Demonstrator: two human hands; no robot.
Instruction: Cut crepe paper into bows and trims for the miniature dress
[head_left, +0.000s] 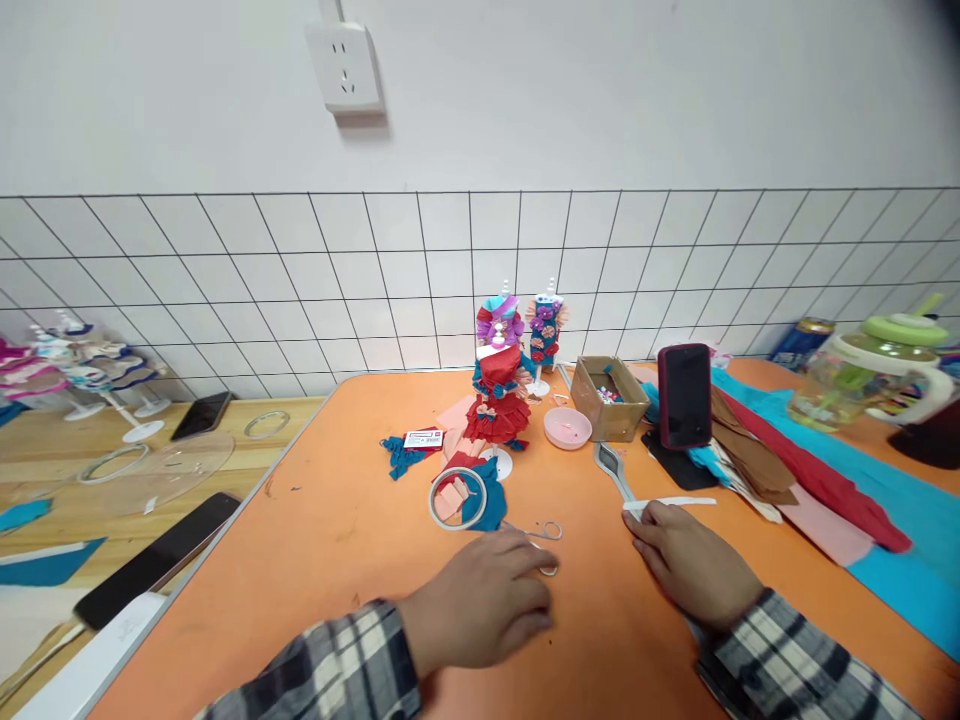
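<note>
My left hand (487, 598) hovers or rests over the orange table, fingers bent and somewhat apart, beside small scissors (547, 532) that its fingers partly cover. Nothing shows in its grip. My right hand (686, 560) is closed on a narrow white strip (690, 501), at the lower end of a grey strap-like item (616, 473). Beyond my left hand lies a ring of tape (433, 500) over blue, red and pink fabric pieces (491, 497). Behind it, a miniature stand wears a ruffled red and blue dress (498, 415).
A pink dish (568, 428) and a cardboard box (611, 415) stand further back. At the right are an upright phone (685, 397), long fabric strips (832, 470) and a glass teapot (847, 385). Another phone (157, 560) lies on the wooden table at left.
</note>
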